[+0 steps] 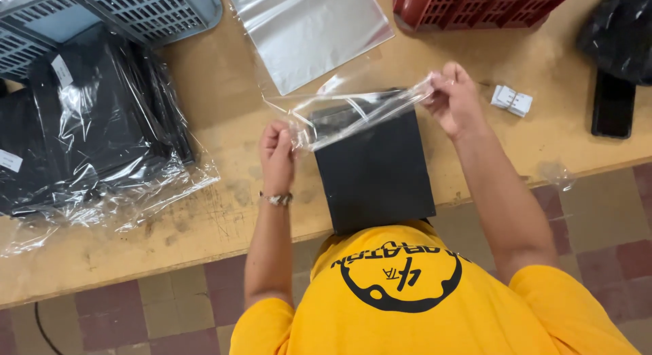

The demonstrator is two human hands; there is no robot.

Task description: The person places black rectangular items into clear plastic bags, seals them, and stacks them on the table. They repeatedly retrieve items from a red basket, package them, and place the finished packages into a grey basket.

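Your left hand [277, 155] and your right hand [454, 97] both pinch closed on the mouth of the clear plastic bag [353, 110], one at each corner, and the bag is stretched between them over the far end of the folded black garment [375, 168]. The garment lies flat on the wooden table [224, 212], directly in front of you, its near edge hanging over the table edge. I think it is best to keep the opening wide and equally tight, because the thin film wrinkles easily. At 10 o'clock lies a glossy stack of bagged black garments [88, 131]; at 12 o'clock, flat empty bags [309, 29].
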